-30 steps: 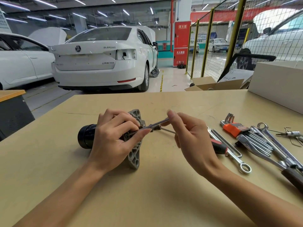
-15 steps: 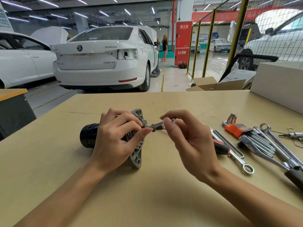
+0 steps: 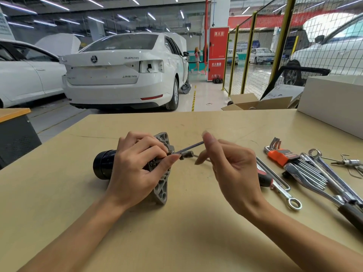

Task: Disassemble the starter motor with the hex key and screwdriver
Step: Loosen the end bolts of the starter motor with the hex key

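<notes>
The starter motor (image 3: 157, 169), a black cylindrical body with a grey cast-metal mounting flange full of ribbed openings, is lying on its side near the middle of the tan wooden table (image 3: 196, 242), flange edge resting on the surface. The left hand (image 3: 137, 169) is curling over the body where it joins the flange, fingers and thumb gripping it and steadying it; the thumb tip is reaching toward the fastener end. A slim steel hex key (image 3: 189, 147) is sitting with one end at a bolt on the flange, its long arm slanting up to the right. The right hand (image 3: 231, 169) is meeting that arm at its upper end with the raised fingertips; whether they are pinching it or only pushing it cannot be told, since the tip is blurred, while the other fingers are hanging loosely curled.

This looks like the loosening of a flange bolt, an early step, since the housing is not yet apart. The next move probably calls for swinging the key round while the left hand is resisting the twist, then reseating for another stroke.

Just beyond the right hand, a red-and-black-handled screwdriver (image 3: 264, 178) is lying untouched, beside chrome ring spanners (image 3: 282, 191) and an orange-holdered set of hex keys (image 3: 282, 156). A white cardboard box (image 3: 332, 103) is standing at the table's far right.
</notes>
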A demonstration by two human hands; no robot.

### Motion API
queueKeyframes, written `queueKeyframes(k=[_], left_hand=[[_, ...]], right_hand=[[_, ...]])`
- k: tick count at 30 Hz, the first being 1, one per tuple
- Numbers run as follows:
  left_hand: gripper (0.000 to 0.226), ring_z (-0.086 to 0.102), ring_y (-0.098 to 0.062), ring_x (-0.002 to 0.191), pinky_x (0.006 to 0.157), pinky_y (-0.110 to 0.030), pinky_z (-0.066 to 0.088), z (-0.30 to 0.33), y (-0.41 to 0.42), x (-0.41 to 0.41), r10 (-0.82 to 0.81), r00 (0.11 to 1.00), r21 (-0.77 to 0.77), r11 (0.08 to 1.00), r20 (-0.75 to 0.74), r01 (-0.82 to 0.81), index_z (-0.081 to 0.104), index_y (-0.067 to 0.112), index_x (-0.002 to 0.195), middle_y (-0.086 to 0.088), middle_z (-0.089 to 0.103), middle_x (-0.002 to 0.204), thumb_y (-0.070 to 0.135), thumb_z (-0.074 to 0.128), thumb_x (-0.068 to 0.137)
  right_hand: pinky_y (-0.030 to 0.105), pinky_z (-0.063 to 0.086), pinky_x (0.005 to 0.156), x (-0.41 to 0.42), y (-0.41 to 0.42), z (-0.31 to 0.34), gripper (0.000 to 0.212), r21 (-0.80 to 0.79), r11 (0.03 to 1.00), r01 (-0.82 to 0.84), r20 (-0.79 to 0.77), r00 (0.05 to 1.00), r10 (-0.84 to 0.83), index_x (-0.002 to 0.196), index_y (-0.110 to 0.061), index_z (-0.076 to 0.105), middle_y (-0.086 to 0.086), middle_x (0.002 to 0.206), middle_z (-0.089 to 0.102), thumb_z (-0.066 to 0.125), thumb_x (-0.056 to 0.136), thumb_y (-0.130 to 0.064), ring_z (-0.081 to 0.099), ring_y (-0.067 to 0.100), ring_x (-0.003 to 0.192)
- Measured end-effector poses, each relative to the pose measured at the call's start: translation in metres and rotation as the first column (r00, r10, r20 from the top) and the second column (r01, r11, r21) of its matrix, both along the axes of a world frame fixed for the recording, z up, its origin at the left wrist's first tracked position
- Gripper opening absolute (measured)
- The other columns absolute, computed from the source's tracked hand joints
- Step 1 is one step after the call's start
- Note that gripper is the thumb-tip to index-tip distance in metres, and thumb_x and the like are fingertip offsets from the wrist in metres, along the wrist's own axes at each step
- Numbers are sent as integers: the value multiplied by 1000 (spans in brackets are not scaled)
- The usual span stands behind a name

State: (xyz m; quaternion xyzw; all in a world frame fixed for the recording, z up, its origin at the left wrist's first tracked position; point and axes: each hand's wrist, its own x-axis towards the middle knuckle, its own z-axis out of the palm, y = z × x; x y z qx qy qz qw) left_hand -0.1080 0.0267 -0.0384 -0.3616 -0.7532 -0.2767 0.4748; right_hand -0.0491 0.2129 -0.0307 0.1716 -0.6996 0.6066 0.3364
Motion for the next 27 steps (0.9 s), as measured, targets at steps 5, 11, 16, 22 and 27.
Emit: queueKeyframes(k=[5,11,16,22,27], left_hand=[[37,59,-24,88,78,-48,43,0,0,0,-6,1000,3,1000,5,6,74,9,68,5,71,81,39,67,88],[36,59,-23,89,78,-47,44,0,-2,0,-3,1000,-3,1000,7,3,73,10,68,5,71,82,41,69,86],[37,58,-22,89,77,-47,45,1,-2,1,-20,1000,2,1000,14,20,74,8,70,4,71,82,40,68,86],[37,58,-22,88,75,-51,45,2,-2,2,-23,1000,-3,1000,11,24,75,8,68,4,71,80,39,66,88],[38,58,-21,89,74,-50,44,1,-3,1,-3,1000,-18,1000,-1,3,74,9,68,5,71,80,40,66,88]], right_hand=[[33,45,59,0,2,3,50,15,1000,22,140,990,-23,65,-18,75,14,52,42,53,92,-55,38,11,46],[32,26,50,-3,2,-1,49,62,997,-46,86,995,41,82,-1,66,-6,53,30,49,100,-44,29,11,50],[27,28,48,-2,-1,-5,35,153,988,-38,-25,999,42,92,-12,60,-14,52,38,42,100,-40,31,9,46],[26,27,45,0,-3,-5,20,158,986,-51,-65,996,62,102,-17,59,-9,52,39,46,101,-32,31,11,45],[20,27,46,7,-3,0,20,127,983,-132,-139,979,150,88,-26,60,-9,51,36,52,98,-42,30,6,44]])
